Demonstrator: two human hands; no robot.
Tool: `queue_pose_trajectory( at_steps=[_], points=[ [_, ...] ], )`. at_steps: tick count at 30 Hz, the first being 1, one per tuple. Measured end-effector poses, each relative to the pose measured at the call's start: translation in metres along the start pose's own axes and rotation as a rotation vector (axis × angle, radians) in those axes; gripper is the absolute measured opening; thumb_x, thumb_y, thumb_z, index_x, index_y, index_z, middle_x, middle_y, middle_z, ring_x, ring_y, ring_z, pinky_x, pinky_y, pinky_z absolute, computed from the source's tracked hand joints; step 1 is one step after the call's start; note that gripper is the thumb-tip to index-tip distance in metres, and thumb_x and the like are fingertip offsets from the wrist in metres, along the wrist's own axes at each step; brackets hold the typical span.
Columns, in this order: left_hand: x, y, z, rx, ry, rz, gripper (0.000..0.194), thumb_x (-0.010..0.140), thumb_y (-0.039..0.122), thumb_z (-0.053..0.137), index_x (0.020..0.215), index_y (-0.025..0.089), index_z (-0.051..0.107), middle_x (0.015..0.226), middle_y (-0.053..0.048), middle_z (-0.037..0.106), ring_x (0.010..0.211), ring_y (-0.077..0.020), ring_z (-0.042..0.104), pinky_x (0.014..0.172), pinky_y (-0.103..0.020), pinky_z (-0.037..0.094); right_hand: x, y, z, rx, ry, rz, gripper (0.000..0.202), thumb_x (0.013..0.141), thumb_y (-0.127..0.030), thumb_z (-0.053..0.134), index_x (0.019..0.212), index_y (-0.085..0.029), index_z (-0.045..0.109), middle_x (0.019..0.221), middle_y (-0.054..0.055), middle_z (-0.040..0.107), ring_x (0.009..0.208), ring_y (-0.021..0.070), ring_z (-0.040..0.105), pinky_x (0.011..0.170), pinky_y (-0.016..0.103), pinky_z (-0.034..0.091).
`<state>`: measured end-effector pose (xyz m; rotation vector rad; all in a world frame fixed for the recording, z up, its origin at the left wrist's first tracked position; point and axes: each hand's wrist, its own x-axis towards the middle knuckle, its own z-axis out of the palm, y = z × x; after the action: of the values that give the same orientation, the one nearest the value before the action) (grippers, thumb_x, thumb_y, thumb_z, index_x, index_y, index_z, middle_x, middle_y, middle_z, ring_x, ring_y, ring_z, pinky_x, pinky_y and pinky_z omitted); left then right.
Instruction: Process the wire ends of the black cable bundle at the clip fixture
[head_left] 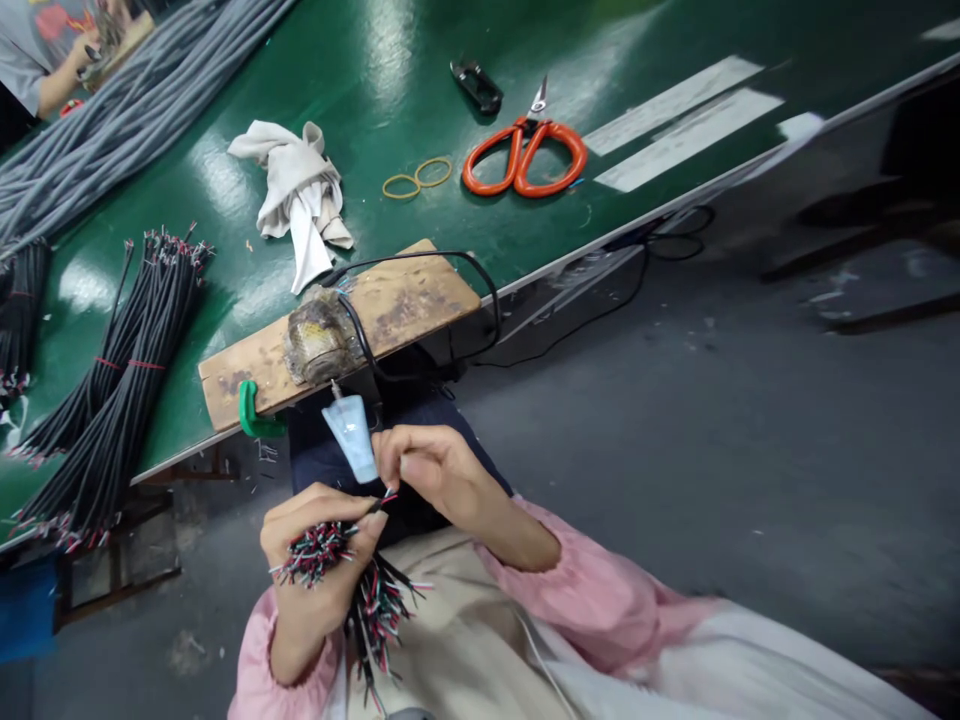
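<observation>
My left hand [319,565] is closed around a bundle of thin black cables [379,610] whose stripped ends show red, white and black wires. Between its thumb and index finger one cable end sticks out toward the right. My right hand [431,470] has thumb and index finger pinched at the tips of those wires; what lies between the fingertips is too small to make out. Just above the hands, a light blue cone-shaped piece [351,438] sits on the shaft of a small motor [319,338], which is fixed to a wooden board [405,300].
A green clamp [255,410] grips the board at the edge of the green table [420,90]. On the table lie a white cloth [300,190], rubber bands [417,178], orange scissors [525,155], black snips [477,87], cable bundles [142,350] and grey cables [142,110]. Another person's hand [79,55] shows top left.
</observation>
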<state>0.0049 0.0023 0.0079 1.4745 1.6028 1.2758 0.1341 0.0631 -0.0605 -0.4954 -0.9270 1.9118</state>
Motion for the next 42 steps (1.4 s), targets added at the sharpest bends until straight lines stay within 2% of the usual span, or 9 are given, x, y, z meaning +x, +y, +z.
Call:
queue_pose_trajectory(
  at_steps=[6, 11, 14, 17, 20, 25, 28, 37, 42],
  points=[
    [-0.001, -0.015, 0.003, -0.011, -0.038, -0.012, 0.017, 0.064, 0.004, 0.075, 0.068, 0.02, 0.074, 0.062, 0.002, 0.072, 0.054, -0.0101, 0.066, 0.054, -0.016, 0.053, -0.018, -0.018, 0.005, -0.5, 0.036, -0.443, 0.016, 0.091, -0.02, 0.062, 0.075, -0.017, 0.064, 0.065, 0.001, 0.059, 0.059, 0.0124, 0.049, 0.058, 0.028, 0.041],
    [0.0, -0.029, 0.0, -0.217, 0.045, -0.094, 0.015, 0.068, 0.006, 0.072, 0.063, 0.018, 0.064, 0.056, 0.003, 0.069, 0.047, -0.0132, 0.068, 0.05, -0.02, 0.054, -0.022, -0.024, 0.008, -0.615, -0.146, -0.609, 0.013, 0.093, -0.02, 0.061, 0.081, -0.017, 0.066, 0.071, 0.005, 0.068, 0.068, 0.0155, 0.059, 0.066, 0.032, 0.048],
    [-0.004, -0.03, -0.006, -0.162, 0.041, -0.081, 0.014, 0.067, 0.009, 0.077, 0.062, 0.018, 0.068, 0.054, 0.003, 0.067, 0.042, -0.0112, 0.063, 0.045, -0.018, 0.05, -0.025, -0.021, 0.012, -0.51, -0.269, -0.552, 0.023, 0.097, -0.025, 0.056, 0.079, -0.017, 0.067, 0.069, 0.006, 0.07, 0.066, 0.0154, 0.062, 0.064, 0.031, 0.05],
    [-0.008, -0.027, -0.01, -0.12, 0.013, -0.077, 0.011, 0.072, 0.015, 0.077, 0.064, 0.018, 0.07, 0.055, 0.002, 0.067, 0.038, -0.0096, 0.057, 0.041, -0.019, 0.046, -0.024, -0.015, 0.012, -0.459, -0.108, -0.472, 0.027, 0.098, -0.025, 0.054, 0.077, -0.017, 0.068, 0.064, 0.005, 0.068, 0.059, 0.0142, 0.059, 0.059, 0.03, 0.049],
    [-0.009, -0.022, -0.011, -0.063, -0.021, -0.057, 0.016, 0.076, 0.021, 0.074, 0.061, 0.018, 0.069, 0.051, 0.002, 0.065, 0.038, -0.0099, 0.056, 0.042, -0.02, 0.045, -0.019, -0.011, 0.01, -0.584, 0.047, -0.502, 0.015, 0.093, -0.019, 0.061, 0.081, -0.017, 0.071, 0.069, 0.005, 0.071, 0.063, 0.0152, 0.059, 0.061, 0.031, 0.049],
    [-0.008, -0.016, -0.01, 0.041, -0.089, -0.05, 0.026, 0.082, 0.028, 0.068, 0.058, 0.018, 0.068, 0.043, 0.001, 0.06, 0.037, -0.0107, 0.053, 0.042, -0.021, 0.043, -0.016, -0.011, 0.009, -0.7, -0.031, -0.59, 0.012, 0.093, -0.02, 0.063, 0.098, -0.019, 0.073, 0.082, 0.007, 0.073, 0.074, 0.0175, 0.063, 0.071, 0.035, 0.052],
    [-0.009, -0.015, -0.009, 0.073, -0.095, -0.042, 0.028, 0.083, 0.03, 0.068, 0.057, 0.018, 0.067, 0.042, 0.001, 0.059, 0.038, -0.011, 0.053, 0.043, -0.021, 0.043, -0.017, -0.01, 0.012, -0.725, -0.013, -0.615, 0.012, 0.094, -0.019, 0.061, 0.093, -0.018, 0.072, 0.079, 0.006, 0.071, 0.074, 0.0176, 0.062, 0.07, 0.034, 0.051],
    [-0.01, -0.017, -0.007, 0.003, -0.062, -0.097, 0.032, 0.083, 0.036, 0.069, 0.057, 0.019, 0.067, 0.041, 0.002, 0.06, 0.035, -0.0108, 0.054, 0.041, -0.021, 0.045, -0.014, 0.009, 0.018, -0.352, 0.061, -0.243, 0.037, 0.094, -0.045, 0.059, 0.068, -0.018, 0.062, 0.064, 0.003, 0.061, 0.064, 0.015, 0.055, 0.063, 0.031, 0.047],
    [-0.01, -0.018, -0.007, -0.026, -0.071, -0.116, 0.031, 0.083, 0.038, 0.07, 0.058, 0.018, 0.069, 0.043, 0.001, 0.062, 0.035, -0.0109, 0.055, 0.04, -0.021, 0.045, -0.013, 0.009, 0.012, -0.366, 0.043, -0.319, 0.031, 0.089, -0.046, 0.066, 0.076, -0.018, 0.069, 0.069, 0.005, 0.065, 0.066, 0.0162, 0.055, 0.064, 0.033, 0.047]
  ],
)
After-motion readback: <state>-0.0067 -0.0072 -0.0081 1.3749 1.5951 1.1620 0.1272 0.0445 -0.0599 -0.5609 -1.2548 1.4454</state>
